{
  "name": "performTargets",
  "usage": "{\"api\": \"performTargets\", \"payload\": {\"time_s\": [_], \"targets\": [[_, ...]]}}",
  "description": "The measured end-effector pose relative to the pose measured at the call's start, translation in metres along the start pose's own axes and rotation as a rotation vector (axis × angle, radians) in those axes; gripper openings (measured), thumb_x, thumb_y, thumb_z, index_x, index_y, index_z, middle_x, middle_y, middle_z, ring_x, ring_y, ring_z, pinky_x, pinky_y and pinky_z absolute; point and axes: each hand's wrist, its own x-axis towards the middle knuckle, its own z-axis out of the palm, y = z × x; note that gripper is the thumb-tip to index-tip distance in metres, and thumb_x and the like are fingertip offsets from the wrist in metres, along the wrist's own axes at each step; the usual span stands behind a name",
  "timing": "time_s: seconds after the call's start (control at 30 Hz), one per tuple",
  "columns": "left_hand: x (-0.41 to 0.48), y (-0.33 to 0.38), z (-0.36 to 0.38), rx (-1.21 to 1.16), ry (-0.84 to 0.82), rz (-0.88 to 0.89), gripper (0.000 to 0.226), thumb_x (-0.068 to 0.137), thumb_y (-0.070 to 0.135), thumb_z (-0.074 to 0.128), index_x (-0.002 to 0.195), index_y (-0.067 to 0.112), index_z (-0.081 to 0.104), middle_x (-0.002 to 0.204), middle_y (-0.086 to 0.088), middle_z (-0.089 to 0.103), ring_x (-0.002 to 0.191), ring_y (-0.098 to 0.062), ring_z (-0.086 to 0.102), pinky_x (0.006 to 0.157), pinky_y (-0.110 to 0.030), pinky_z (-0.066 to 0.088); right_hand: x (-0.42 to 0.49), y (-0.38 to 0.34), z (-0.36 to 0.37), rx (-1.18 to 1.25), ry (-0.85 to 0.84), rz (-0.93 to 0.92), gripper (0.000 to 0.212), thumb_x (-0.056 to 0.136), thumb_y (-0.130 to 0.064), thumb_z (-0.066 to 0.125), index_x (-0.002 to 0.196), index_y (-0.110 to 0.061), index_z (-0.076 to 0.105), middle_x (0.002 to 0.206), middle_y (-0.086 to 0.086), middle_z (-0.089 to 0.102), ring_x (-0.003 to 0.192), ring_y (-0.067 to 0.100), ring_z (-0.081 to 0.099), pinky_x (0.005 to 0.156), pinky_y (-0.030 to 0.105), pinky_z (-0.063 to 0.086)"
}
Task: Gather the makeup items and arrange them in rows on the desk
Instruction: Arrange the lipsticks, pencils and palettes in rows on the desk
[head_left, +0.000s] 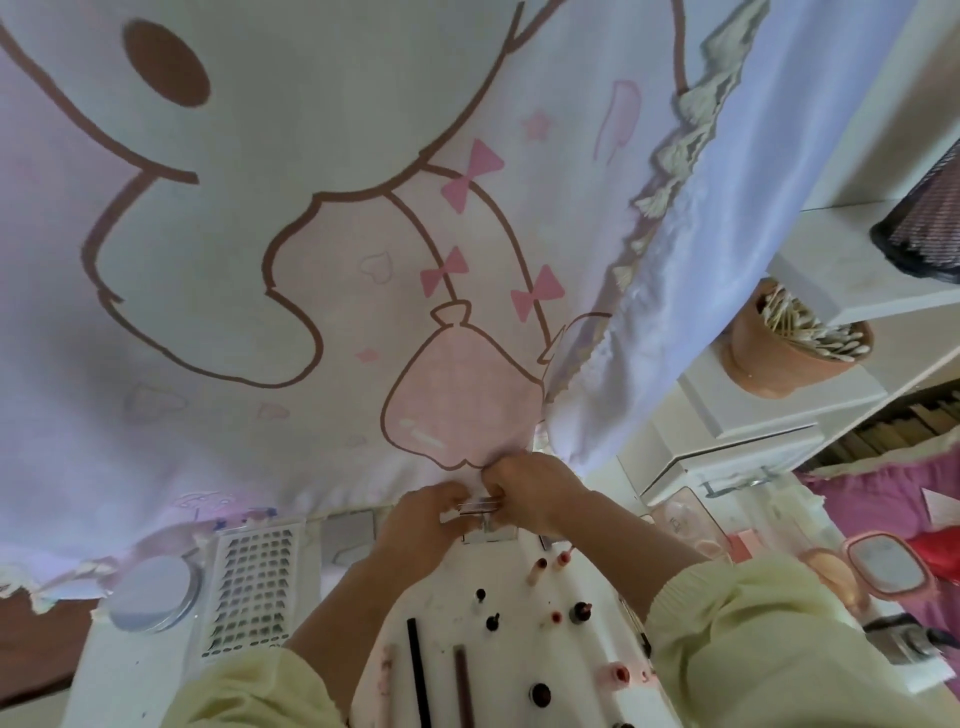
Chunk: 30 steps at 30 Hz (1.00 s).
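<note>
Together, the left hand (431, 514) and right hand (530, 488) pinch a small shiny item (480, 503) with curled fingers over the desk (452, 597).

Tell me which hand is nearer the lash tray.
Left. The left hand is just right of the lash tray; the right hand lies beyond it, farther right. Both pinch a small silver item.

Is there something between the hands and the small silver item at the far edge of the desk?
Nothing visible. The left hand and the right hand hold the silver item from both sides, just above a clear holder. The curtain hangs behind it, not between.
</note>
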Motion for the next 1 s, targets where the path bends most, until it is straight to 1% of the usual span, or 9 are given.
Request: {"api": "performTargets", "payload": {"time_s": [0.1, 0.17, 0.27, 0.37, 0.5, 0.67, 0.8, 0.9, 1.0], "targets": [[-0.011, 0.011, -0.018, -0.143, 0.051, 0.051, 0.013, 0.080, 0.029, 0.077, 0.089, 0.031, 0.068, 0.086, 0.011, 0.072, 0.080, -0.003, 0.066, 0.076, -0.022, 0.050, -0.012, -0.011, -0.018, 0.017, 0.061, -0.008, 0.028, 0.080, -0.037, 0.074, 0.073, -0.021, 0.051, 0.072, -0.007, 0.049, 0.072, 0.015, 0.049, 0.052, 0.020, 0.027], [-0.017, 0.016, -0.032, -0.222, 0.078, 0.063, 0.019, 0.077, 0.022, 0.079, 0.083, 0.035, 0.066, 0.080, 0.017, 0.070, 0.076, 0.006, 0.065, 0.076, -0.018, 0.050, -0.019, -0.018, -0.033, 0.043, 0.093, -0.027, 0.022, 0.080, -0.035, 0.075, 0.082, -0.019, 0.061, 0.072, -0.007, 0.049, 0.072, 0.014, 0.048, 0.052, 0.019, 0.028], [-0.029, 0.028, -0.054, -0.330, 0.087, 0.095, 0.018, 0.077, 0.018, 0.079, 0.081, 0.032, 0.070, 0.079, 0.015, 0.073, 0.077, 0.002, 0.068, 0.077, -0.016, 0.051, -0.031, -0.030, -0.055, 0.109, 0.147, -0.031, 0.022, 0.078, -0.032, 0.077, 0.082, -0.016, 0.063, 0.073, -0.006, 0.053, 0.072, 0.016, 0.050, 0.058, 0.023, 0.038], [-0.043, 0.044, -0.074, -0.496, 0.109, 0.093, 0.011, 0.078, 0.017, 0.078, 0.081, 0.026, 0.072, 0.075, 0.013, 0.073, 0.071, 0.001, 0.067, 0.069, -0.010, 0.049, -0.042, -0.038, -0.071, 0.267, 0.226, -0.020, 0.022, 0.075, -0.029, 0.081, 0.084, -0.012, 0.069, 0.082, 0.001, 0.066, 0.074, 0.017, 0.058, 0.069, 0.030, 0.049], [-0.061, 0.056, -0.093, -0.688, 0.090, 0.080, 0.003, 0.084, 0.015, 0.071, 0.087, 0.014, 0.072, 0.076, 0.004, 0.073, 0.070, -0.006, 0.064, 0.070, -0.019, 0.052, -0.057, -0.049, -0.086, 0.460, 0.315, 0.004, 0.023, 0.073, -0.028, 0.083, 0.086, -0.013, 0.070, 0.080, -0.004, 0.064, 0.065, 0.003, 0.053, 0.055, 0.008, 0.040], [-0.076, 0.062, -0.107, -0.820, 0.079, -0.005, 0.017, 0.090, 0.020, 0.065, 0.099, 0.007, 0.071, 0.088, -0.010, 0.075, 0.079, -0.019, 0.071, 0.070, -0.026, 0.059, -0.065, -0.055, -0.090, 0.610, 0.347, 0.081, 0.028, 0.078, -0.041, 0.078, 0.084, -0.015, 0.069, 0.071, -0.005, 0.067, 0.059, 0.004, 0.059, 0.054, 0.016, 0.045], [-0.088, 0.065, -0.115, -0.859, 0.048, -0.074, 0.035, 0.082, 0.039, 0.068, 0.099, 0.008, 0.070, 0.092, -0.010, 0.075, 0.082, -0.023, 0.073, 0.073, -0.032, 0.057, -0.077, -0.059, -0.087, 0.832, 0.269, 0.073, 0.021, 0.087, -0.033, 0.070, 0.080, -0.014, 0.068, 0.080, -0.001, 0.072, 0.066, 0.008, 0.065, 0.059, 0.019, 0.052], [-0.093, 0.072, -0.118, -0.905, -0.057, -0.185, 0.054, 0.084, 0.057, 0.059, 0.103, 0.007, 0.069, 0.097, -0.014, 0.074, 0.087, -0.030, 0.072, 0.076, -0.039, 0.058, -0.085, -0.061, -0.087, 0.933, 0.241, 0.055, 0.022, 0.090, -0.031, 0.067, 0.085, -0.009, 0.070, 0.091, 0.005, 0.074, 0.077, 0.013, 0.066, 0.065, 0.020, 0.051], [-0.100, 0.079, -0.123, -1.008, -0.254, -0.301, 0.073, 0.085, 0.067, 0.048, 0.110, 0.001, 0.066, 0.099, -0.020, 0.072, 0.087, -0.039, 0.071, 0.074, -0.042, 0.060, -0.092, -0.061, -0.089, 1.038, 0.222, 0.032, 0.025, 0.091, -0.029, 0.066, 0.091, -0.004, 0.070, 0.096, 0.011, 0.073, 0.083, 0.016, 0.064, 0.073, 0.024, 0.049]]}}
